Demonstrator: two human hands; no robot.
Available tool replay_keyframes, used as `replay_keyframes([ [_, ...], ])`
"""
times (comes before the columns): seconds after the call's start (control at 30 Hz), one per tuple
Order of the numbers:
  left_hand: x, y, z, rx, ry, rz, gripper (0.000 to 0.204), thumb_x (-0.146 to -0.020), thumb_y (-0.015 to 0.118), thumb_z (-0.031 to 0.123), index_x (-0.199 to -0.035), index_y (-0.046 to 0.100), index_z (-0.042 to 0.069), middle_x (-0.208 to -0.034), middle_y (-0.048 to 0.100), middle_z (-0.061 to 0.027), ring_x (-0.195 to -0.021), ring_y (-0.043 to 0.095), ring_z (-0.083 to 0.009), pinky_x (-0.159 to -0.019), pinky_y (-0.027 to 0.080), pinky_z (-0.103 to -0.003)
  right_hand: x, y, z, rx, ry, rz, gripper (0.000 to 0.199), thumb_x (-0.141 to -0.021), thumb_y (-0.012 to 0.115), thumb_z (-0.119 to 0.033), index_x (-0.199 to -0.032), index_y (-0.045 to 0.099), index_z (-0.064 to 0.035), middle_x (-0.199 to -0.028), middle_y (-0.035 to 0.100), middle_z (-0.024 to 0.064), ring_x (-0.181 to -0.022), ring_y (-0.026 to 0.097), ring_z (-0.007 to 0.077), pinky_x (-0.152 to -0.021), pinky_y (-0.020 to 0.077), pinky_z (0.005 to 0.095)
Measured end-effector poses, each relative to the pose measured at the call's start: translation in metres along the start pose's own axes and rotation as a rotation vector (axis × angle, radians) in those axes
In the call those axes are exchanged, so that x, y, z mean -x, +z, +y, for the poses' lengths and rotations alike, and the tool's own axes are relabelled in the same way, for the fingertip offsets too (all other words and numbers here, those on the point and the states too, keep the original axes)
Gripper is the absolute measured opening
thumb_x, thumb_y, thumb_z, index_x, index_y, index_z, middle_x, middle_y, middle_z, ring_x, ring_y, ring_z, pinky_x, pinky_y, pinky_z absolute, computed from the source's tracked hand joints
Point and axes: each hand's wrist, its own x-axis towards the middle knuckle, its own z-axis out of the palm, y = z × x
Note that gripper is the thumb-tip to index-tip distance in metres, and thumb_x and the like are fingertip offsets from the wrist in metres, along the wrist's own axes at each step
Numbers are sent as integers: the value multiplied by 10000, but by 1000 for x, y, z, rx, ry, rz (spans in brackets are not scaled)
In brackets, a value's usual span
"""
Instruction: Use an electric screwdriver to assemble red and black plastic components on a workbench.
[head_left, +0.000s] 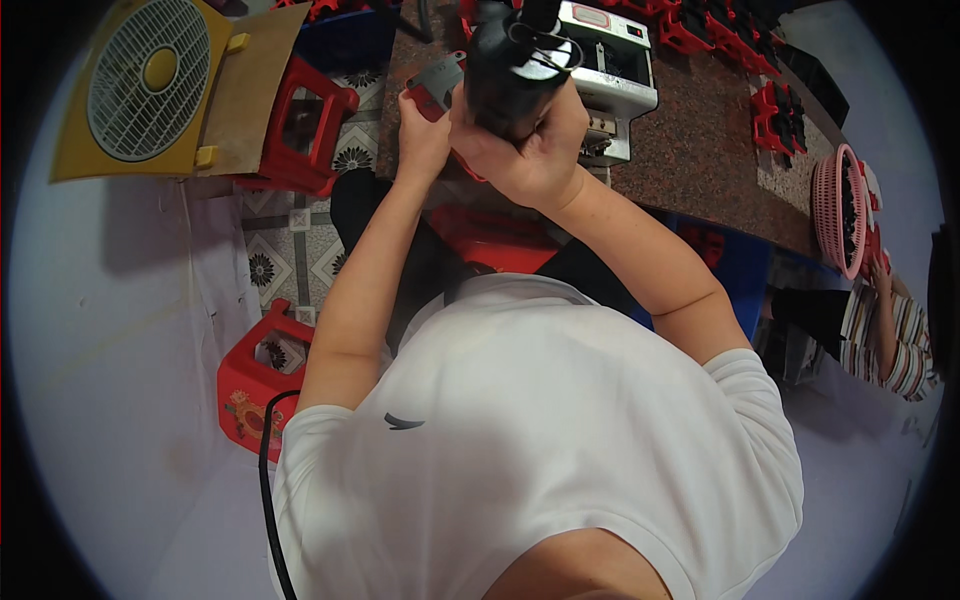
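Person at a speckled brown table, seen from above. The right hand is wrapped round one black tool, held over the table's near edge at the top centre; the tool is foreshortened, its long axis roughly upright, its upper end with a wire loop toward the upper edge, its lower end hidden by the hand. The left hand, just beside, grips the near end of one red-and-grey piece, which slants away up and to the right; its far part lies behind the tool, and some of the left fingers are hidden. Immediately right of the tool stands one white machine, partly covered by it. Farther right lie red-and-black parts, too crowded to count, and one pink basket; beyond it, one co-worker in a striped top. To the left are one yellow fan and two red stools, the upper partly behind a brown board, the lower near the person's arm.
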Motion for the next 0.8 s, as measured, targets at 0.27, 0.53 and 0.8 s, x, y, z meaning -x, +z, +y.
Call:
replay_keyframes([
  [0.27, -10, 3, -14, 141, 49, -103, 675, -707, 804, 225, -1202, 399, 9, -1110, 577, -116, -1021, 570, -189, -900, 447, -317, -4, -37, -23, -270, -1, 99, 603, -846, 647, -468, -1173, 434, -9, -819, 593, 134, -667, 618, 189, -579, 532, 293],
  [0.53, -5, 7, -3, 50, 5, -90, 668, -741, 758, 227, -1248, 374, 22, -1148, 561, -131, -1048, 571, -212, -916, 443, -329, 8, -116, -2, 232, -136, 150, 444, -883, 640, -314, -1107, 440, 12, -798, 614, 122, -636, 609, 162, -619, 504, 283],
  [0.8, -7, 4, -8, 51, -21, -120, 640, -747, 753, 221, -1233, 385, 25, -1141, 560, -124, -1052, 567, -213, -925, 437, -333, 10, -121, 4, 155, -34, 217, 378, -893, 634, -279, -1059, 451, 7, -793, 616, 101, -624, 601, 152, -595, 503, 279],
])
